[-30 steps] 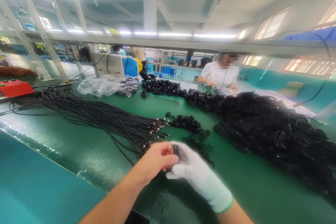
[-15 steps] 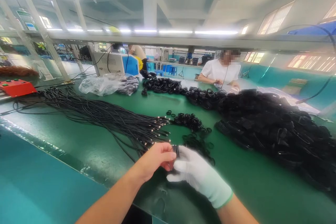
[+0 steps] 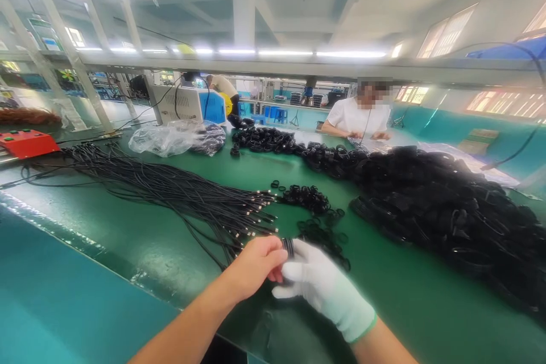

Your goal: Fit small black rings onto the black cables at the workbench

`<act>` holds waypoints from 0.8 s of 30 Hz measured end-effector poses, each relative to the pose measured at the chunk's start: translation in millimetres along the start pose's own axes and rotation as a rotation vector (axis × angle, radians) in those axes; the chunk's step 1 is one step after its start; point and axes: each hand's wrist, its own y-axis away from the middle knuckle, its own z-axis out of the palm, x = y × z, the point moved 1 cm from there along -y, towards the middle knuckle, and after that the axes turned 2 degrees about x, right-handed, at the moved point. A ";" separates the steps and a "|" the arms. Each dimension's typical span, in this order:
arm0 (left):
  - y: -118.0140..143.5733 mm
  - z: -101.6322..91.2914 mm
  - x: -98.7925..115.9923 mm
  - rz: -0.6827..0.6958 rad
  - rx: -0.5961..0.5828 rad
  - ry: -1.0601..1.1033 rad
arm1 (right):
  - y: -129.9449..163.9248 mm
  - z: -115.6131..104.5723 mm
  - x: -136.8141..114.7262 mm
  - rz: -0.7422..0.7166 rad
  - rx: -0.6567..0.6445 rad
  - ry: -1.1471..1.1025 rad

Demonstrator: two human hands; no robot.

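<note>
The bare left hand (image 3: 255, 264) and the gloved right hand (image 3: 318, 281) meet low over the green table (image 3: 384, 296), fingertips together. Both pinch a small stack of black rings (image 3: 289, 246), held just above the table between the 2 hands. Just beyond the hands, loose rings (image 3: 319, 233) lie scattered, with a denser clump (image 3: 305, 196) behind them. To the left, a bundle of black cables (image 3: 170, 187) fans across the table, its metal-tipped ends near the clump. On the right sits a large heap of black coiled cables (image 3: 447, 210). Farther back lie a clear plastic bag (image 3: 170, 139), a red box (image 3: 26, 142) at the left edge, and a white machine (image 3: 183, 103). A person in a white shirt (image 3: 358, 116) works at the far side.
</note>
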 end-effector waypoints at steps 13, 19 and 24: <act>-7.3 1.0 -6.9 0.473 0.398 -0.503 | 0.9 8.3 -2.2 -0.036 -0.021 0.003; -14.6 0.9 -1.3 0.527 0.395 -0.500 | -3.4 8.1 -0.8 -0.085 0.021 -0.016; -18.5 -6.3 11.6 0.452 0.313 -0.516 | -4.5 3.6 -0.2 -0.080 -0.042 -0.117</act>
